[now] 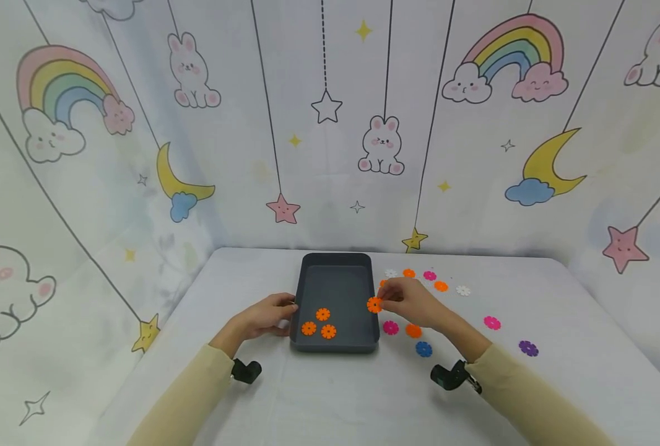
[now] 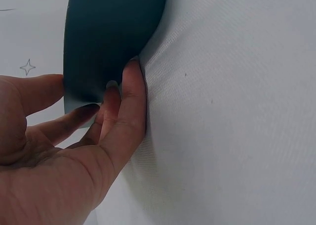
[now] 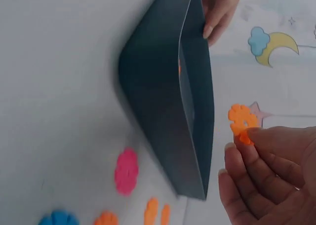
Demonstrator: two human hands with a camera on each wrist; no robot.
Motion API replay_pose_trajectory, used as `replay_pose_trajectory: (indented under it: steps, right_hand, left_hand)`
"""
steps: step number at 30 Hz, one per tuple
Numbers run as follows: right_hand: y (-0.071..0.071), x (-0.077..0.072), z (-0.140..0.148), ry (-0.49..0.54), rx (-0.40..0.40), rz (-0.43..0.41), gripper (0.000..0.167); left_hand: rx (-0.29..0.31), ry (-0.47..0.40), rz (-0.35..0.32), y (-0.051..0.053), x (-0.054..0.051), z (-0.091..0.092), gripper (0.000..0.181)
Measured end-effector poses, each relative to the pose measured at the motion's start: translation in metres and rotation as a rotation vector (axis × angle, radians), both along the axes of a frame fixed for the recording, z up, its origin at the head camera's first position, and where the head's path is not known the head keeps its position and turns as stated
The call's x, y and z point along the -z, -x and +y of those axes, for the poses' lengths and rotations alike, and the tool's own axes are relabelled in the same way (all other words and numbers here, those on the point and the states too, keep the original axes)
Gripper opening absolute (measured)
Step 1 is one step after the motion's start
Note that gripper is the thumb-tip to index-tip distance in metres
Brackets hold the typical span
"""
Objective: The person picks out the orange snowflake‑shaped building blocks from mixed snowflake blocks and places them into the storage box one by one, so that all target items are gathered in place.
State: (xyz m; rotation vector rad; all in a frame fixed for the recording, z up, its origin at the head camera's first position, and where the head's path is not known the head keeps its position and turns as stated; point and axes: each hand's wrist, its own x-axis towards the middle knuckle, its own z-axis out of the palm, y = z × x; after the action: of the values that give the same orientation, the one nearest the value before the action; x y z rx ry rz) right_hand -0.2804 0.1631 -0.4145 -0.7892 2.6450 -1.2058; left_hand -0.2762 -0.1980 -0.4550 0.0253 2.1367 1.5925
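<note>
Three orange pieces [image 1: 329,332]: lying inside the tray, grouped in the left half of its near end.
Tray [image 1: 338,288]: dark, set upright on the white tabletop [image 1: 308,396], between the two hands.
Left hand [image 1: 269,314]: at the tray's left wall, thumb at the rim, fingers curled against the outer side to hold it.
Right hand [image 1: 412,301]: thumb and forefinger pinching the held orange piece [image 1: 371,307] by its edge, the other fingers bent below.
Held orange piece: over the tray's right rim in the head view, apart from the wall in the right wrist view.
Step in hand: seemingly carrying that piece across the rim; best kept high enough that it does not catch.
Steadying grip: a light hold on the left wall should do, since squeezing or pulling could drag the tray.
Release: better low, above bare tray floor beside the three, with the pinch eased gently so the thin piece lies flat.
Right forearm: worth keeping raised, clear of the pink piece [image 1: 390,327] and blue piece [image 1: 424,349] outside the tray.
</note>
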Motion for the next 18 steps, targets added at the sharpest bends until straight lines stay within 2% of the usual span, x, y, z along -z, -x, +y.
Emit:
replay_pose_trajectory:
  steps: [8, 18]
  right_hand:
    - [0.008, 0.014, -0.041, -0.004, -0.029, 0.015, 0.009]
    - [0.016, 0.032, -0.074, -0.069, -0.001, 0.009, 0.008]
  left_hand:
    - [-0.010, 0.005, 0.004, -0.001, 0.001, 0.001, 0.052]
    - [-0.011, 0.000, 0.004, 0.000, 0.001, 0.000, 0.050]
